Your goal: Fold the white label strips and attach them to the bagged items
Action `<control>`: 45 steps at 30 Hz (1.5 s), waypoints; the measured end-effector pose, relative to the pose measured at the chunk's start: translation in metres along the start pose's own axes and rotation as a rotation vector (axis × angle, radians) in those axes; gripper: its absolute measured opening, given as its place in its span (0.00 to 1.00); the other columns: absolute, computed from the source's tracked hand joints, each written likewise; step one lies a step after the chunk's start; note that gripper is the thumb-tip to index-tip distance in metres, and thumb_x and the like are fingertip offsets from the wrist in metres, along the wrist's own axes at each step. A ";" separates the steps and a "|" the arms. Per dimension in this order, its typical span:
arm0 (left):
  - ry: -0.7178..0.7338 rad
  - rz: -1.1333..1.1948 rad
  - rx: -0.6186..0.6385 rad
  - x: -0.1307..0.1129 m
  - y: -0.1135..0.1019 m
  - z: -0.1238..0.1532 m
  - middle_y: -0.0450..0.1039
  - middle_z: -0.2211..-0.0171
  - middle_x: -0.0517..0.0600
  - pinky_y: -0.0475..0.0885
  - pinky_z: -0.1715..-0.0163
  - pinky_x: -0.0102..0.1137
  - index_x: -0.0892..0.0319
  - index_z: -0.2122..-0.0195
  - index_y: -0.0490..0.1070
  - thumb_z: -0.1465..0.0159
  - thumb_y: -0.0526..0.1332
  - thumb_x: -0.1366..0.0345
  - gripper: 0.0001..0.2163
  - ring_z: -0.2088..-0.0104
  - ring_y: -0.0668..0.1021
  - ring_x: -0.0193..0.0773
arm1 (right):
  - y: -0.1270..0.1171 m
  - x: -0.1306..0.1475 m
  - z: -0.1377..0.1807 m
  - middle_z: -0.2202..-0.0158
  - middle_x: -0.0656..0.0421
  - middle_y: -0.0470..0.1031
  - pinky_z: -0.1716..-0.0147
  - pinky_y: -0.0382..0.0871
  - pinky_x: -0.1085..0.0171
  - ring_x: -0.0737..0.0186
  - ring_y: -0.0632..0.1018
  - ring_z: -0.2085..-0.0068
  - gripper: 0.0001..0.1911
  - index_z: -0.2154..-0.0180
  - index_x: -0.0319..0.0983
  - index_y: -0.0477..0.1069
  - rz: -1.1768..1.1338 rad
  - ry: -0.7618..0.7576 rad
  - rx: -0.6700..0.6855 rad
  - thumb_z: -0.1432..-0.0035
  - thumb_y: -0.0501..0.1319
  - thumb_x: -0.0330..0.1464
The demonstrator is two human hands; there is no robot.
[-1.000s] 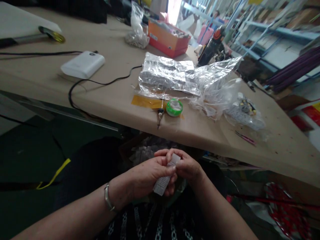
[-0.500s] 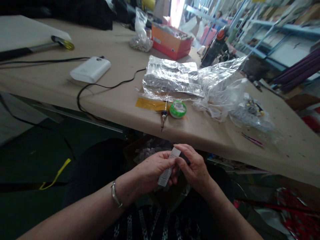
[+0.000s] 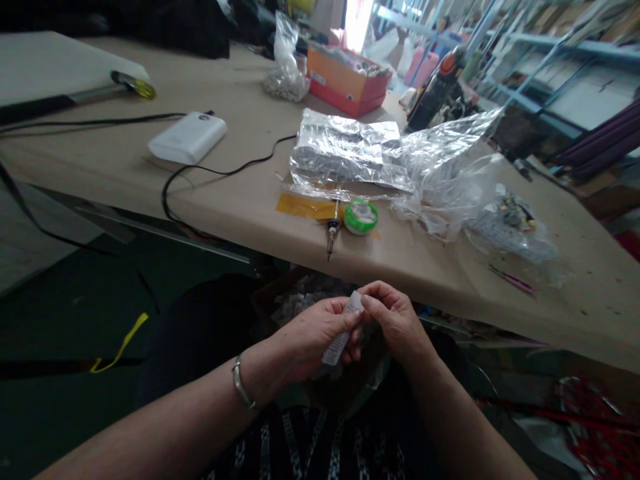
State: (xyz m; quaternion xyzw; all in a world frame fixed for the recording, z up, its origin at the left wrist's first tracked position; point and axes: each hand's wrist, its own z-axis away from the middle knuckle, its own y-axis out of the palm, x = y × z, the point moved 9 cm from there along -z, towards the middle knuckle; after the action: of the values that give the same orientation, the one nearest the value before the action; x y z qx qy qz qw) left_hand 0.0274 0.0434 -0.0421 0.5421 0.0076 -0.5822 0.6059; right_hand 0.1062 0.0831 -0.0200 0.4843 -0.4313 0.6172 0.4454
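Observation:
Over my lap, my left hand [image 3: 313, 333] grips a small whitish label strip [image 3: 336, 348] covered in fine print, thumb on top and fingers curled beneath. My right hand [image 3: 397, 323] is closed at the strip's upper end, thumb and index finger pinching its edge. Both hands are just below the table's front edge. Under them sits an open box full of many greyish strips [image 3: 300, 300], partly hidden by my left hand and forearm. On the table beyond lie a soldering-iron-like tool [image 3: 333, 230], tip toward me, and a small green-rimmed round container [image 3: 361, 217].
The brown-covered table [image 3: 240, 200] also bears a white power bank [image 3: 189, 137] with a black cable, crinkled silvery packaging [image 3: 350, 153], a clear bag of small parts [image 3: 515, 230], pink tweezers [image 3: 513, 279] and an orange box [image 3: 345, 83]. Yellow strapping [image 3: 123, 343] hangs at left.
My right hand's fingers have closed from a looser pose onto the strip's upper end. My left hand keeps its hold. The whole view has shifted slightly.

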 end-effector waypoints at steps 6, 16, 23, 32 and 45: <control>0.120 -0.179 -0.073 -0.021 -0.009 0.001 0.71 0.74 0.48 0.65 0.73 0.24 0.64 0.70 0.71 0.45 0.63 0.64 0.07 0.75 0.71 0.29 | 0.001 0.008 -0.010 0.78 0.64 0.70 0.74 0.64 0.70 0.71 0.69 0.76 0.06 0.75 0.37 0.68 0.002 -0.006 0.014 0.50 0.60 0.32; 0.170 -0.046 -0.189 -0.022 -0.020 -0.004 0.70 0.79 0.48 0.63 0.77 0.25 0.64 0.72 0.70 0.43 0.62 0.61 0.10 0.79 0.70 0.30 | 0.006 0.017 -0.013 0.80 0.65 0.69 0.78 0.65 0.68 0.68 0.71 0.79 0.07 0.69 0.39 0.66 0.224 -0.069 -0.050 0.46 0.57 0.36; 0.191 0.172 -0.445 -0.021 -0.043 0.002 0.73 0.74 0.51 0.69 0.71 0.28 0.64 0.71 0.70 0.41 0.57 0.72 0.03 0.75 0.74 0.32 | 0.015 0.009 0.025 0.67 0.57 0.71 0.64 0.65 0.64 0.61 0.73 0.65 0.10 0.65 0.39 0.66 0.804 -0.254 -0.099 0.40 0.53 0.38; 0.247 0.220 -0.529 -0.013 -0.045 0.000 0.74 0.73 0.50 0.68 0.68 0.28 0.64 0.71 0.70 0.42 0.58 0.71 0.03 0.73 0.74 0.31 | 0.043 -0.010 0.024 0.67 0.53 0.73 0.66 0.64 0.61 0.56 0.73 0.65 0.15 0.64 0.38 0.65 1.218 -0.277 -0.063 0.36 0.46 0.39; 0.227 0.287 -0.586 -0.013 -0.049 0.003 0.70 0.76 0.48 0.69 0.71 0.28 0.62 0.67 0.68 0.40 0.56 0.71 0.03 0.75 0.73 0.31 | 0.032 -0.016 0.031 0.68 0.56 0.74 0.69 0.61 0.64 0.58 0.75 0.67 0.15 0.61 0.38 0.64 1.137 -0.176 -0.021 0.35 0.46 0.41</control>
State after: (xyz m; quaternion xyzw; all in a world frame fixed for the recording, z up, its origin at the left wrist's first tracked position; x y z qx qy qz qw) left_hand -0.0136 0.0632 -0.0639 0.4020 0.1657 -0.4001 0.8067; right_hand 0.0838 0.0438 -0.0342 0.2213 -0.6655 0.7127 0.0107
